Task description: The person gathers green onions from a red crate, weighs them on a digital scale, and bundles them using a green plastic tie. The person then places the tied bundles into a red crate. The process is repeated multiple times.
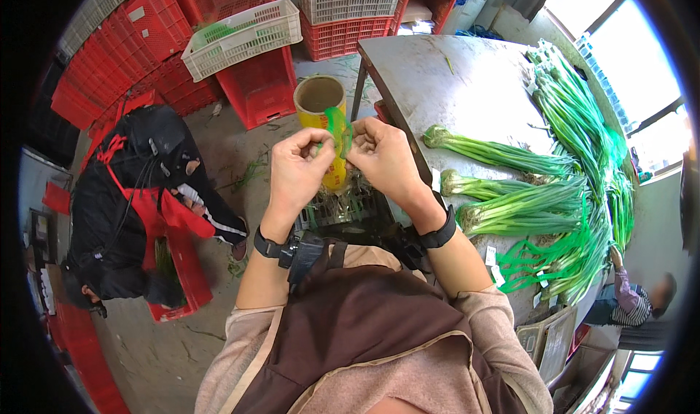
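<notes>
My left hand [302, 162] and my right hand [380, 151] are raised close together before my apron, each pinching a green mesh net [336, 121] between thumb and fingers. Behind and below the net stands a yellow cardboard tube [320, 94] with an open top. To the right, bundles of green onions [514, 151] with roots lie on a metal table [432, 75]. More green netting [525, 261] with white tags is at the near part of the table, partly over the onions.
A white plastic crate [246, 37] holding green netting rests on a red crate [260, 86]. Stacked red crates [126, 48] line the back left. At left a person in black [131, 157] bends over a red crate [186, 272]. Another person [629, 304] stands beyond the table's right end.
</notes>
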Motion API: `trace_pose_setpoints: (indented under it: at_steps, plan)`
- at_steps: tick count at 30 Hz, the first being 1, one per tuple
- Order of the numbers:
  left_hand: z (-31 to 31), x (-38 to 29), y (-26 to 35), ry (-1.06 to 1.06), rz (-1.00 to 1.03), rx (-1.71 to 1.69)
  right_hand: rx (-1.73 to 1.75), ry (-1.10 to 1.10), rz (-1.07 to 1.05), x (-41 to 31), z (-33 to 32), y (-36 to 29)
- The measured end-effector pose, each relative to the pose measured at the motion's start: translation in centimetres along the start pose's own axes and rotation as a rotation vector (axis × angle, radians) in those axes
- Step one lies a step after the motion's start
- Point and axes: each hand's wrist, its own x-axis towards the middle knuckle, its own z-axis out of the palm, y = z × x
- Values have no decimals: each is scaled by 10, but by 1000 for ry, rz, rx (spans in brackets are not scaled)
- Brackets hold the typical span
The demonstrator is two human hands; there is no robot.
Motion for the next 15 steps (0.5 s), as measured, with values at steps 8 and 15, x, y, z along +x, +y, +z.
trace_pose_setpoints:
  at_steps: [8,15]
  plan:
    - [-10,10,-14,108,-112,-490,405,-32,136,4,2,19]
    - [-30,14,-17,105,-169,-934,565,25,251,6,-1,23]
